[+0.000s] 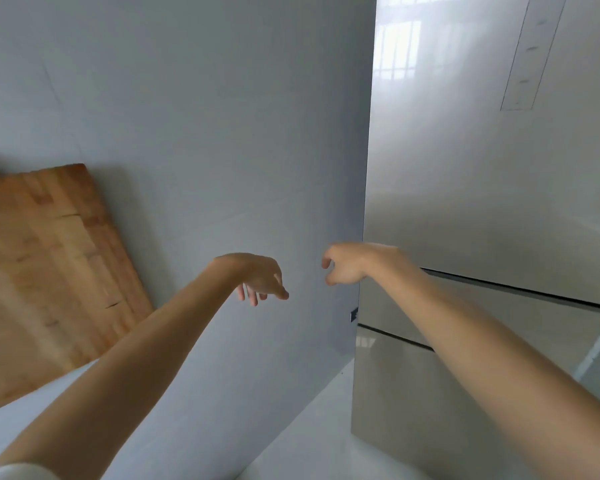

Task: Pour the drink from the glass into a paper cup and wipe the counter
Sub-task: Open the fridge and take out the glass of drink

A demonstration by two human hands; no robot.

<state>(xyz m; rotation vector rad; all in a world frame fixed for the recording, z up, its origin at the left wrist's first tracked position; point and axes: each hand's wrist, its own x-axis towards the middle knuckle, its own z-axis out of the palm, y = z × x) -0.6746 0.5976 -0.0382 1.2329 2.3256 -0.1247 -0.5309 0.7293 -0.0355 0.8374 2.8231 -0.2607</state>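
Both arms stretch forward in front of a pale wall. My left hand [260,278] hangs limp with fingers pointing down and apart, holding nothing. My right hand [343,265] is a little to its right, fingers loosely curled, also holding nothing. A strip of white counter [312,427] shows at the bottom between the arms. No glass, paper cup or cloth is in view.
A wooden cutting board [49,271] leans against the wall at the left. A tall glossy refrigerator [482,185] with a dark door seam fills the right side. The pale wall [205,116] is straight ahead.
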